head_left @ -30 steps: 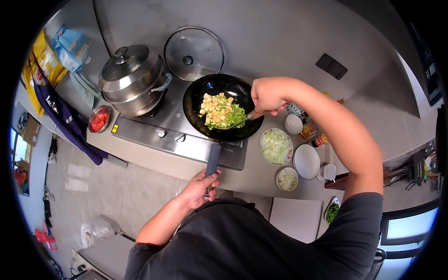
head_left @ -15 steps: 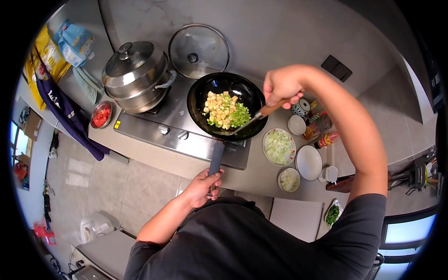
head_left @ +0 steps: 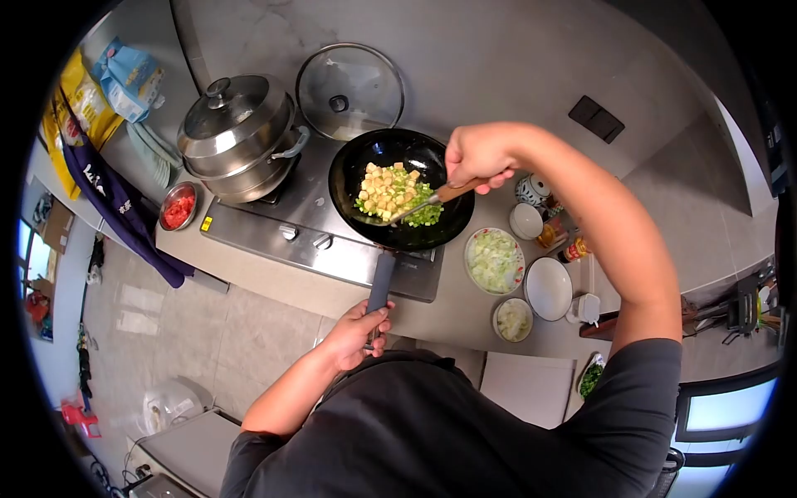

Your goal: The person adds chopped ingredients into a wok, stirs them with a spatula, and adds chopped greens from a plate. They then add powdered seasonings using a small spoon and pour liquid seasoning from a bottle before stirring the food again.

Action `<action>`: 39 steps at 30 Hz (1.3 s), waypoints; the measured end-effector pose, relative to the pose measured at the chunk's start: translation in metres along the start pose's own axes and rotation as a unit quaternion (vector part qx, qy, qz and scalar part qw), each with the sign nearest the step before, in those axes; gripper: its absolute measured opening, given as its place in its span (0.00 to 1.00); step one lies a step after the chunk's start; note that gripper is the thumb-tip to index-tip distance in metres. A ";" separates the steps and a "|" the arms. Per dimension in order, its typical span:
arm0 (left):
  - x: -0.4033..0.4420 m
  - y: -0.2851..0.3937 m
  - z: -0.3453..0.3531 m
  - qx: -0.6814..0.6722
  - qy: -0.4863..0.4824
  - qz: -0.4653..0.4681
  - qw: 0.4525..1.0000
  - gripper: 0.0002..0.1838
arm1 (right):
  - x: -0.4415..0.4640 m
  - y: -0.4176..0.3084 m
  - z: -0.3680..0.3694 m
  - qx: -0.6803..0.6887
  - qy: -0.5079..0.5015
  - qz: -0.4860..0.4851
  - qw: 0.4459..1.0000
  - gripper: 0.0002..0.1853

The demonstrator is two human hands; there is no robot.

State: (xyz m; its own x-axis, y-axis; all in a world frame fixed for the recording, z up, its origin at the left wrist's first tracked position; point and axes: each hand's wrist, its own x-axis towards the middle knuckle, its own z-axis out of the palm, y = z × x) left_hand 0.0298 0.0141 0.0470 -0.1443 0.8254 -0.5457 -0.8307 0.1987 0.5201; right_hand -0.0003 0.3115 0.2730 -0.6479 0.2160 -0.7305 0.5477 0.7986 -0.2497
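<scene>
My left hand (head_left: 359,334) is closed around the grey handle (head_left: 381,282) of a black wok (head_left: 340,191) on the stove. In the wok lie pale yellow cubes (head_left: 387,191) and chopped green pieces (head_left: 426,214). My right hand (head_left: 484,158) grips the wooden handle of a spatula (head_left: 452,192) above the wok's right rim. The spatula's metal end reaches down into the food, and its tip is partly hidden there.
A steel steamer pot (head_left: 237,141) stands left of the wok, a glass lid (head_left: 350,87) behind. Red pieces fill a small bowl (head_left: 178,207). To the right are a plate of chopped vegetables (head_left: 494,261), a white bowl (head_left: 548,289), a smaller bowl (head_left: 512,319) and a sauce bottle (head_left: 574,250).
My right hand has moved left and slightly down with the spatula since half a second ago, and the spatula reaches farther left in the food. My left hand keeps its hold.
</scene>
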 end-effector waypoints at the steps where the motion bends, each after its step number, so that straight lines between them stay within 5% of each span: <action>1: -0.001 0.000 0.000 0.003 0.003 -0.001 1.000 0.09 | -0.003 0.004 -0.004 -0.001 -0.017 0.001 1.000 0.07; 8: 0.000 0.001 0.001 0.001 0.007 -0.005 1.000 0.10 | 0.006 0.018 0.006 0.068 0.039 -0.004 0.997 0.08; 12: -0.001 0.001 0.001 0.000 0.006 0.000 1.000 0.10 | -0.021 0.033 -0.016 -0.002 -0.028 0.007 1.000 0.09; 15: 0.000 0.001 -0.002 -0.019 -0.007 -0.004 1.000 0.10 | -0.034 0.043 -0.029 -0.101 0.029 0.067 0.992 0.11; 18: -0.001 0.002 0.001 -0.007 0.002 -0.002 1.000 0.10 | -0.011 0.055 -0.016 -0.255 0.116 0.023 0.960 0.13; 29: -0.001 0.004 -0.002 -0.002 0.002 -0.013 1.000 0.10 | 0.001 0.111 -0.011 -0.265 0.306 -0.062 0.912 0.17; 39: 0.002 0.001 -0.007 -0.012 -0.022 -0.012 1.000 0.08 | -0.029 0.075 0.022 -0.294 0.391 -0.110 0.865 0.06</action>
State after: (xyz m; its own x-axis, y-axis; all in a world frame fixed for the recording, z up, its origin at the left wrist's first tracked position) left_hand 0.0248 0.0127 0.0419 -0.1021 0.8429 -0.5283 -0.8462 0.2056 0.4915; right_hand 0.0709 0.3528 0.2617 -0.9883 0.1522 0.0045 0.1498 0.9670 0.2062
